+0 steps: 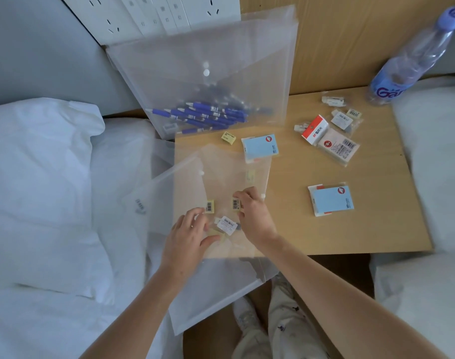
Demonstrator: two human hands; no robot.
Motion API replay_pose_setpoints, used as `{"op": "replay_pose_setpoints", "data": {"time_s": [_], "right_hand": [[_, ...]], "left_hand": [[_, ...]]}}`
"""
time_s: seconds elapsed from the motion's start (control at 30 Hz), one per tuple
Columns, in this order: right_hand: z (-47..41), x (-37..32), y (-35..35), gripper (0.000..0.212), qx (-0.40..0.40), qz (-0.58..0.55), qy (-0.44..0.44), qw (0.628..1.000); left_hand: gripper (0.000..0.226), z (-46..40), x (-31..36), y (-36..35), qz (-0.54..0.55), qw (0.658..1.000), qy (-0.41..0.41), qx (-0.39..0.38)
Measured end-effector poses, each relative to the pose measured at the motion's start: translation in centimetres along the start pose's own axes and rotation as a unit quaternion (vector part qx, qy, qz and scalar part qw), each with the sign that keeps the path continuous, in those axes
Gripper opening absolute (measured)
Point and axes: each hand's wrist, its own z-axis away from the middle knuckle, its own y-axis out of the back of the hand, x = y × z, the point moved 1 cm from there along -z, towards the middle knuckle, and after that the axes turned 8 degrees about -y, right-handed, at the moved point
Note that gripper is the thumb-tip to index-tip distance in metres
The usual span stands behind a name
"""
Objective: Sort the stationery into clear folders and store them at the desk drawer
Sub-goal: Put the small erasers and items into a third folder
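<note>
Both hands worked at the near clear folder (221,161) on the wooden desk (350,229).

The left hand (188,233) lay on the folder with fingers loosely spread and relaxed, the thumb beside a white barcoded packet (227,224); it gripped nothing. The right hand (252,211) had its fingers curled, pinching a small yellow eraser (236,204) at the folder's opening. A second yellow eraser (209,206) lay just left of it. A far clear folder (247,60) containing blue pens (208,116) leaned against the back panel. Two blue sticky-note pads (260,146) (331,199) and a red-and-white box (314,128) lay loose on the desk, apart from both hands.
</note>
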Motion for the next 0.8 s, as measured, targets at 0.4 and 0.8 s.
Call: {"op": "replay_pose_setpoints", "data": {"time_s": [0.4, 0.8], "right_hand": [[-1.1, 0.3, 1.9, 0.037, 0.094, -0.114, -0.027, 0.989], [-4.1, 4.4, 4.1, 0.030, 0.136, -0.064, -0.168, 0.974]], "left_hand": [[0.041, 0.4, -0.6, 0.2, 0.014, 1.000, 0.015, -0.006], [0.051, 1.3, -1.9, -0.1, 0.038, 0.998, 0.052, 0.015]]}}
